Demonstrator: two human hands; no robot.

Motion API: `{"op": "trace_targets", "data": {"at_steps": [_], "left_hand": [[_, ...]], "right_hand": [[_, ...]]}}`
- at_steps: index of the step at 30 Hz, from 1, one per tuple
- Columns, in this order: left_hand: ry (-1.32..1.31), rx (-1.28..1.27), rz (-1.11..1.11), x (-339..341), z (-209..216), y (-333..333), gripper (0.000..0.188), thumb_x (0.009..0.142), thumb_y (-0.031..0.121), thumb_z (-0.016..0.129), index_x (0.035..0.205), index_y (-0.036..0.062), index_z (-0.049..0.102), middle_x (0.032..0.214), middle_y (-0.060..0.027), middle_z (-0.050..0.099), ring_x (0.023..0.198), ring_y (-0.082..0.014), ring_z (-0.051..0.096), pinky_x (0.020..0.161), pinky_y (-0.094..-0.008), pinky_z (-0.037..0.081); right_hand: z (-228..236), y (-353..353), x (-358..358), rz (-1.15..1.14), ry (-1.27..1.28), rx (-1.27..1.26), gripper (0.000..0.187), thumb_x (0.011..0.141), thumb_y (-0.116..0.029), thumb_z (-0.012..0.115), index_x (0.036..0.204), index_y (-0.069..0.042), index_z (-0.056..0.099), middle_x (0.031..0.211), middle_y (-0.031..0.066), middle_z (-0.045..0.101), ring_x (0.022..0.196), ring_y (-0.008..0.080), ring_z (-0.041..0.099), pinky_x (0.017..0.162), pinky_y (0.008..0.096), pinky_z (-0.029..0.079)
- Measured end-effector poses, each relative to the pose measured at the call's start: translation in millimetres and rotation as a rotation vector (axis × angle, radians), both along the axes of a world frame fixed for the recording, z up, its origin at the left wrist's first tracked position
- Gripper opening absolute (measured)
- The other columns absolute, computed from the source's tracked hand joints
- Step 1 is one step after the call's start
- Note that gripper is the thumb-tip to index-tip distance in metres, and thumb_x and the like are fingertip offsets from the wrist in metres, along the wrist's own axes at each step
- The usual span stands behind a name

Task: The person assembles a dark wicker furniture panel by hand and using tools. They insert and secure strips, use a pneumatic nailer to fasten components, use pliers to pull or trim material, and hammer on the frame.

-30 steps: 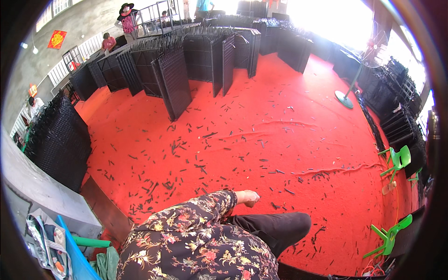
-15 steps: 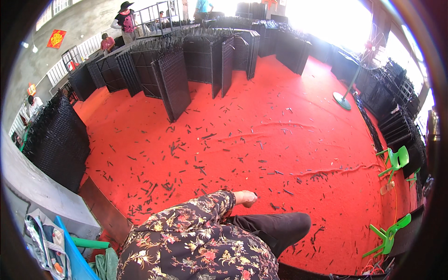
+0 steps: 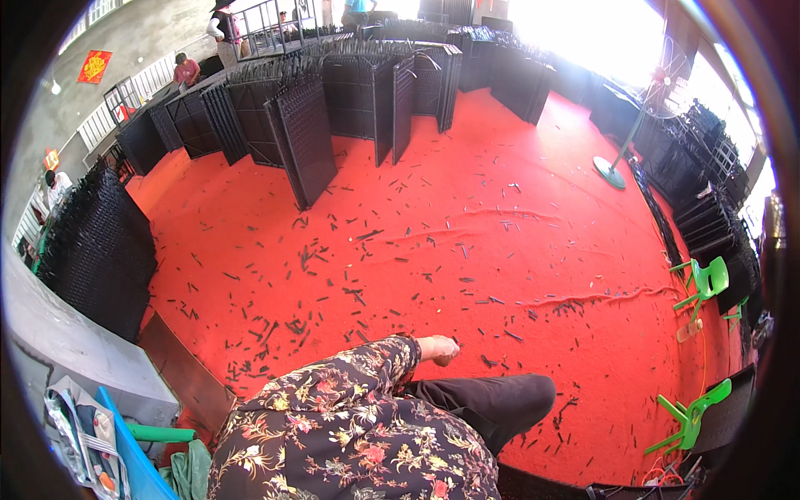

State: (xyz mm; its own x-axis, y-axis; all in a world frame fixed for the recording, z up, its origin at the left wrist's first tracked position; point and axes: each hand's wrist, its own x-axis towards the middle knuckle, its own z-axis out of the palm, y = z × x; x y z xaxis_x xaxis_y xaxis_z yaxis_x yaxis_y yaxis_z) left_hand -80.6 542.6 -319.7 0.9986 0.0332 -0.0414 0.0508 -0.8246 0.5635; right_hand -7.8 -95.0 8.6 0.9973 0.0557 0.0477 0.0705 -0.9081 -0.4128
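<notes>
My left hand (image 3: 447, 351) hangs past the cuff of a dark floral sleeve (image 3: 367, 367), over the red carpet (image 3: 567, 250). It looks curled, but its fingers are too small and hidden to read. A dark spot shows at its tip, and I cannot make out what it is. Beside it is my bent knee (image 3: 525, 404) in black trousers. My right hand is out of view. Short black strips lie scattered on the carpet, thickest in a patch (image 3: 267, 333) to the left of my hand.
Black woven panels (image 3: 307, 142) stand in rows at the back, with another stack (image 3: 100, 250) at left. A fan (image 3: 612, 171) and green chairs (image 3: 708, 279) are on the right. A blue container (image 3: 133, 454) is at lower left. Several people work at the back.
The view has tipped slightly, so the panels and people at the back sit a little higher. My left arm and knee hold nearly the same place.
</notes>
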Motion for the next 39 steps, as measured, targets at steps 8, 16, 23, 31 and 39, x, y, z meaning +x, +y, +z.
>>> {"op": "trace_targets", "data": {"at_steps": [8,16,23,31,39], "left_hand": [[-0.158,-0.009,0.051,5.8,-18.8,-8.6,0.014,0.058,0.014,0.064,0.052,0.0164,0.051,0.050,-0.0053,0.052,0.047,-0.0238,0.052,0.043,-0.0411,0.037],[-0.168,-0.081,0.087,-4.2,-49.3,1.8,0.010,0.061,0.011,0.052,0.056,0.0166,0.046,0.053,-0.0076,0.049,0.053,-0.0296,0.053,0.047,-0.0428,0.040],[0.192,0.144,-0.083,4.7,42.0,-3.7,0.011,0.069,0.011,0.054,0.070,0.0073,0.064,0.072,-0.0134,0.066,0.072,-0.0331,0.066,0.059,-0.0445,0.051],[-0.061,0.199,-0.061,47.8,113.7,-17.7,0.010,0.071,0.011,0.053,0.074,0.0015,0.057,0.075,-0.0198,0.063,0.076,-0.0381,0.063,0.066,-0.0465,0.050],[-0.611,-0.179,-0.739,68.4,245.4,-164.6,0.013,0.079,0.017,0.057,0.084,0.0052,0.052,0.084,-0.0132,0.053,0.077,-0.0334,0.056,0.066,-0.0419,0.048]], "right_hand": [[-4.3,-5.5,2.2,-0.094,-0.008,0.060,0.041,0.082,-0.029,0.062,0.103,0.005,0.056,0.090,0.0129,0.057,0.077,0.0206,0.052,0.071,0.0339,0.045],[33.0,69.2,-21.5,-0.122,-0.043,0.036,0.038,0.081,-0.027,0.061,0.098,0.008,0.057,0.092,0.0209,0.059,0.087,0.0321,0.053,0.083,0.0375,0.042],[32.0,78.0,-32.0,-0.121,-0.080,0.051,0.039,0.082,-0.026,0.062,0.101,0.008,0.057,0.095,0.0227,0.060,0.089,0.0337,0.055,0.084,0.0384,0.043],[28.0,77.5,-31.0,-0.105,-0.049,0.130,0.040,0.084,-0.027,0.063,0.103,0.008,0.057,0.096,0.0216,0.060,0.089,0.0328,0.055,0.083,0.0383,0.044],[-18.3,43.3,2.2,0.068,-0.033,0.564,0.021,0.087,-0.008,0.053,0.106,0.000,0.053,0.093,0.0041,0.055,0.064,0.0052,0.043,0.057,0.0191,0.037]]}}
